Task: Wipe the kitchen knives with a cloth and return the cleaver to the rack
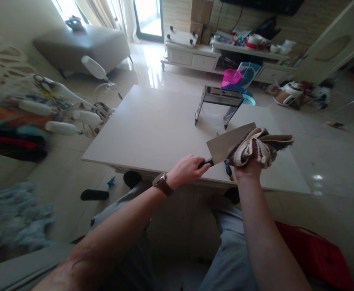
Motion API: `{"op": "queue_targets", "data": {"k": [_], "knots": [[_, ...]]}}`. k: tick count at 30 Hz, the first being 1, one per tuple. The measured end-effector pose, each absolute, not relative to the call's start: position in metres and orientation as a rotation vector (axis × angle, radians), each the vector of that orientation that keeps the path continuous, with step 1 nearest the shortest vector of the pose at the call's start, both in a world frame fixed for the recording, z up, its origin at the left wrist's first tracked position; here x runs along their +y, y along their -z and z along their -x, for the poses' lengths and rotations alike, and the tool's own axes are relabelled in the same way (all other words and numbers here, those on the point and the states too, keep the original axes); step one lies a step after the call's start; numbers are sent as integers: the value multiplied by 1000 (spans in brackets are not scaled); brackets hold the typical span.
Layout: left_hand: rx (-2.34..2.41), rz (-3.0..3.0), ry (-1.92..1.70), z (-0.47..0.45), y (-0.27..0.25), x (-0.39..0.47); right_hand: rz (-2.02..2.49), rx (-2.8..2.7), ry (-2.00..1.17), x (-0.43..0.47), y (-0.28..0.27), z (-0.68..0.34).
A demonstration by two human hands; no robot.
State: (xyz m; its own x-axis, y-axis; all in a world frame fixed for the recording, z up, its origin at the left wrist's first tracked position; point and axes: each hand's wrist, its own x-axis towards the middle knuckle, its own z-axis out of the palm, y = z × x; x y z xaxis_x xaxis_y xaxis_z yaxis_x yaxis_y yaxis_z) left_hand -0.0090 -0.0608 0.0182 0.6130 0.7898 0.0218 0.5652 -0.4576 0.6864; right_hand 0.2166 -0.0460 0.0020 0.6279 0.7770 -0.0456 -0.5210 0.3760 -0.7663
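My left hand (186, 169), with a watch (163, 184) on its wrist, is closed around the black handle of a cleaver (227, 142). The broad blade is held tilted above the table, pointing up to the right. In my right hand (249, 166) is a bunched brown and cream cloth (260, 147), pressed against the right part of the blade. The cloth hides most of my right fingers. Beyond the blade, a knife rack (222, 96) with a slotted top stands upright on the table. Under my hands lies a dark-handled tool (228, 170), partly hidden, its kind unclear.
The white table (143, 129) spans the space before my knees. Lamp parts with white shades (93, 67) lie to its left. Behind the rack are a pink basket (231, 76) and a low cabinet (191, 58). A red bag (314, 254) sits at lower right.
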Motion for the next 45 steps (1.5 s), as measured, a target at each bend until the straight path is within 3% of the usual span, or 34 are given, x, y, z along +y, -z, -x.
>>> {"op": "queue_targets", "data": {"k": [26,45], "knots": [[1094,-2136,-480,5,-9,-64,918,-339,-1021,-51,2,-189],[1021,-2204,-399,8,-24,-64,813,-341,-886,-50,-7,-212]]}}
